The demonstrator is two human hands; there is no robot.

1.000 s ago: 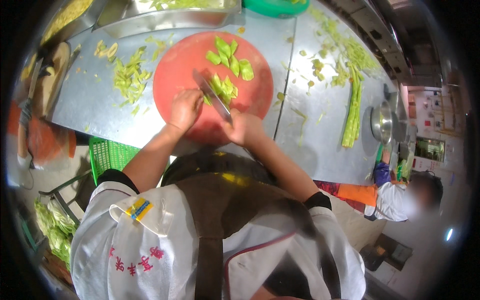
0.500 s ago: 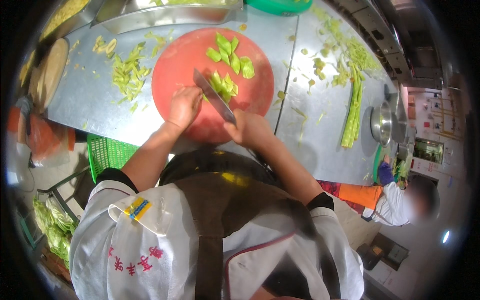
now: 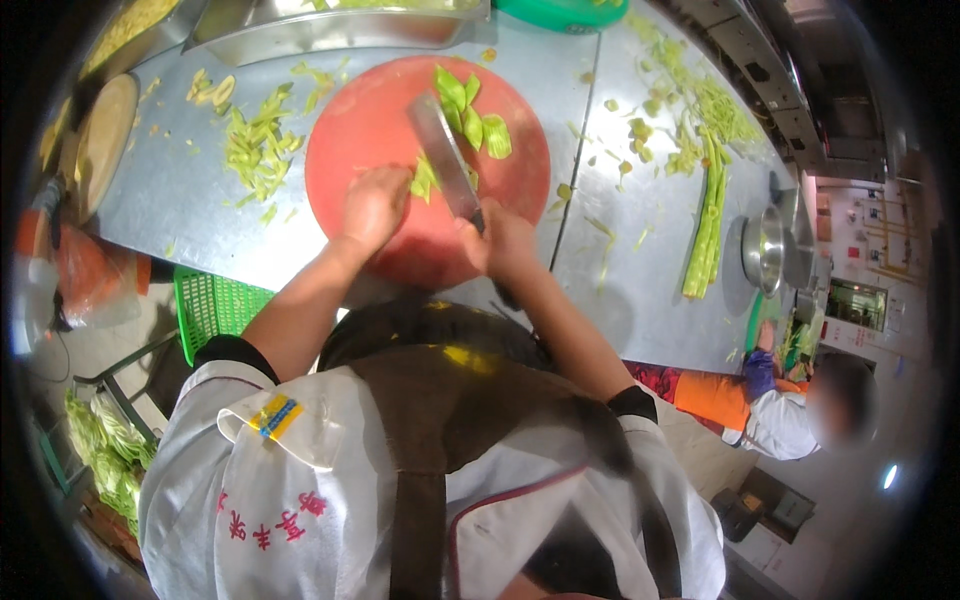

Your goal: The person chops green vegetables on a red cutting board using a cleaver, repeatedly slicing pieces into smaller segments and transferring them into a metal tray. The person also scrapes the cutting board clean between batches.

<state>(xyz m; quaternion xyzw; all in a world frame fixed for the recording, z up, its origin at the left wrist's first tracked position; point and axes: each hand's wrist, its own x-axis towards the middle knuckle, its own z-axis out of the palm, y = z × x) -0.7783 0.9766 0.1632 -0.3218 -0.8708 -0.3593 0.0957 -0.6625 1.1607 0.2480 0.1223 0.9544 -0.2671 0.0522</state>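
Note:
My right hand point(image 3: 503, 240) grips the handle of a kitchen cleaver point(image 3: 443, 150), its broad blade slanting up and left over a round red cutting board point(image 3: 340, 130). Close to the blade's left side, my left hand point(image 3: 376, 208) rests on the board with curled fingers, its fingertips against cut green vegetable pieces point(image 3: 423, 180). The blade partly covers these pieces. Beyond it lie more green slices point(image 3: 495, 136) near the board's far edge.
Shredded green scraps point(image 3: 258, 148) lie left of the board. Long green stalks point(image 3: 706, 220) and a metal bowl point(image 3: 763, 248) are on the right. A metal tray point(image 3: 340, 30) stands at the back, a green basket point(image 3: 215, 308) below left. Another person point(image 3: 785, 425) is at right.
The cleaver has shifted up and right, away from my left hand, its blade now nearer the far slices. My right hand moved slightly right and up. The other person's gloved hand drew back.

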